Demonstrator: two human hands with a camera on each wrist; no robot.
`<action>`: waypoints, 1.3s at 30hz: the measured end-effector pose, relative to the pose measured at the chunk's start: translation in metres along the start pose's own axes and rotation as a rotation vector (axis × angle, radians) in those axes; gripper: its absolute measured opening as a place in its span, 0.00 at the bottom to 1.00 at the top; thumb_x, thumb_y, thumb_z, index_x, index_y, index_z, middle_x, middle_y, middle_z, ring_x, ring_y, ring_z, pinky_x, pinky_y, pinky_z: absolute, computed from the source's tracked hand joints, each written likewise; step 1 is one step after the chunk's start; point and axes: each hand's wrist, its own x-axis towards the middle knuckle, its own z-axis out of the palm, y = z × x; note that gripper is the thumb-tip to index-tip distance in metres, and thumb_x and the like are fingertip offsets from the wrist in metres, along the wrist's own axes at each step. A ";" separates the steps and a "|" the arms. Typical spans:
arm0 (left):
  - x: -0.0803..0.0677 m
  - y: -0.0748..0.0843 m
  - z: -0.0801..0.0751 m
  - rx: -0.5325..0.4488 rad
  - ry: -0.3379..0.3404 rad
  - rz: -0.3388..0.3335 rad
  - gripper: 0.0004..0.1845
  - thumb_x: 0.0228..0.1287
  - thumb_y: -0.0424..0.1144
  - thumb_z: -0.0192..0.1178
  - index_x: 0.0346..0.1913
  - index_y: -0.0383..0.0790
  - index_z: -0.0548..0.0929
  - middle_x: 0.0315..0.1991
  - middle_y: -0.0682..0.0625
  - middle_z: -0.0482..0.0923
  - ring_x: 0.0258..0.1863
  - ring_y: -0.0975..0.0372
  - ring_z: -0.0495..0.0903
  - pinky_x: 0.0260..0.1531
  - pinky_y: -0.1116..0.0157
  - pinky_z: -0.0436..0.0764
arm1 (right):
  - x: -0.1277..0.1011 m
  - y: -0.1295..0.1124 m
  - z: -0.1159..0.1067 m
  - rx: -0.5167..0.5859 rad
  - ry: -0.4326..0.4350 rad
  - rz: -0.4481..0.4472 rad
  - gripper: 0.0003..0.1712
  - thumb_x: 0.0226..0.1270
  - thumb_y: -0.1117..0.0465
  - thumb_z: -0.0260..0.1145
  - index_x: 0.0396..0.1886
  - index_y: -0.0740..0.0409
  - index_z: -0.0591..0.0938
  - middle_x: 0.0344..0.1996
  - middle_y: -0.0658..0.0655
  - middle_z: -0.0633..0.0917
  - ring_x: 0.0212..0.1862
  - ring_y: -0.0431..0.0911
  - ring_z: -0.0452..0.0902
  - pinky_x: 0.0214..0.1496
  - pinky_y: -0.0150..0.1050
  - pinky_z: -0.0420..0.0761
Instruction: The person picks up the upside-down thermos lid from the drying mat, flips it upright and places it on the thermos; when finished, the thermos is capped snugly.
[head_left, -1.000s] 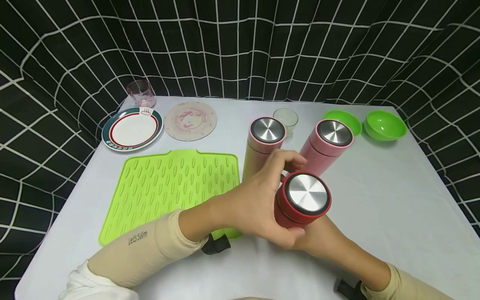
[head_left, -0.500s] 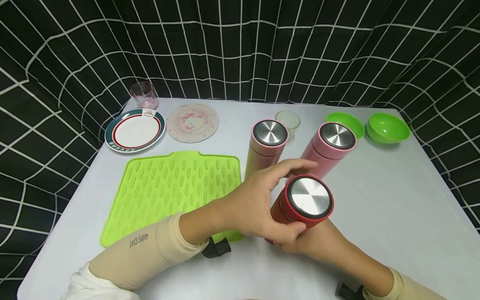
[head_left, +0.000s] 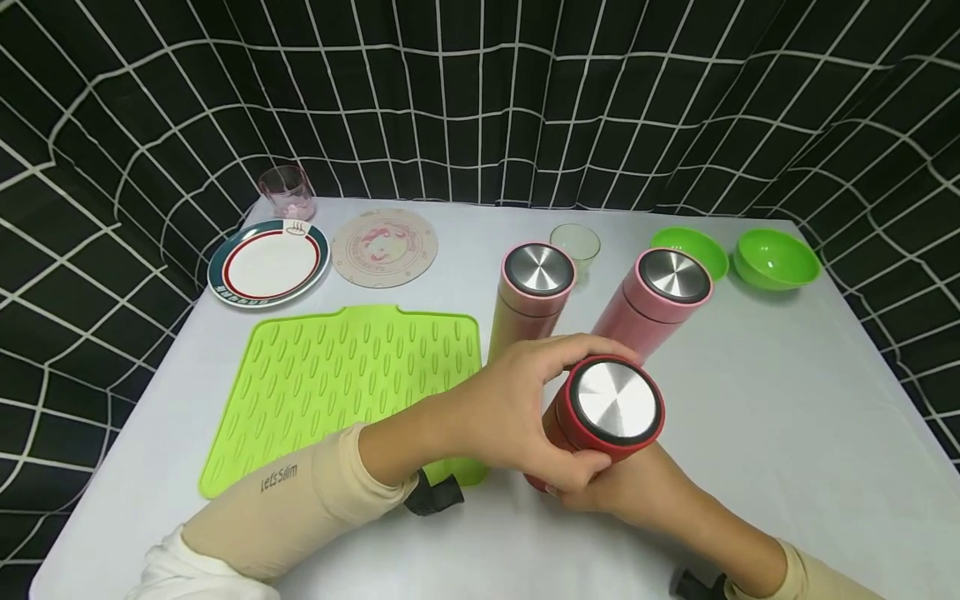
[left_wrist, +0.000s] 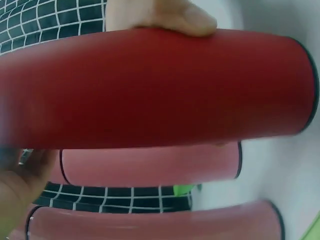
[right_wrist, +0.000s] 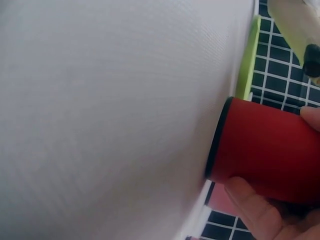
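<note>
Both hands hold a red thermos (head_left: 617,402) near the table's front middle; its brushed-metal lid top faces the head camera. My left hand (head_left: 517,408) grips it round the top, thumb on the near side and fingers behind. Lower down, my right hand (head_left: 637,487) grips the body, partly hidden behind the thermos in the head view. The thermos's dark-edged base (right_wrist: 218,140) is close over the white cloth in the right wrist view. Just beyond stand two more thermoses, a pale pink one (head_left: 528,296) and a deeper pink one (head_left: 651,304).
A green ridged mat (head_left: 352,375) lies left, with a rimmed plate (head_left: 270,262), a round printed coaster (head_left: 385,247) and a pink glass (head_left: 287,192) behind. A clear glass (head_left: 576,242) and two green bowls (head_left: 776,258) are at the back right. White cloth (head_left: 787,400) covers the table.
The thermos has tilted a little, showing more of its lower body. My left fingers have come down from an arch to lie along the lid's far side.
</note>
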 end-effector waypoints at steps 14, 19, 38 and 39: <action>0.000 0.004 0.002 0.003 -0.004 0.003 0.44 0.41 0.36 0.77 0.63 0.38 0.64 0.55 0.53 0.72 0.56 0.70 0.70 0.59 0.69 0.71 | -0.002 -0.003 -0.006 -0.076 0.019 -0.034 0.31 0.37 0.69 0.80 0.42 0.44 0.78 0.35 0.41 0.81 0.36 0.39 0.76 0.39 0.36 0.78; 0.001 0.005 0.002 -0.009 -0.027 -0.003 0.45 0.42 0.35 0.75 0.65 0.37 0.63 0.55 0.52 0.73 0.54 0.71 0.71 0.59 0.70 0.70 | -0.002 -0.002 -0.006 -0.057 0.017 -0.015 0.31 0.38 0.70 0.79 0.42 0.45 0.78 0.34 0.41 0.81 0.35 0.39 0.76 0.37 0.36 0.78; 0.002 0.003 0.003 -0.045 -0.020 -0.002 0.37 0.43 0.32 0.73 0.60 0.38 0.70 0.49 0.55 0.77 0.50 0.70 0.75 0.54 0.69 0.75 | 0.000 -0.004 -0.001 -0.046 0.020 -0.016 0.34 0.34 0.69 0.81 0.43 0.45 0.77 0.35 0.41 0.81 0.35 0.39 0.77 0.36 0.35 0.79; 0.001 0.003 0.003 -0.038 -0.016 -0.012 0.39 0.43 0.33 0.74 0.61 0.39 0.68 0.51 0.55 0.75 0.51 0.70 0.74 0.54 0.69 0.74 | 0.000 -0.004 -0.001 -0.055 0.019 -0.025 0.33 0.35 0.69 0.80 0.43 0.46 0.77 0.35 0.41 0.81 0.35 0.39 0.78 0.37 0.35 0.79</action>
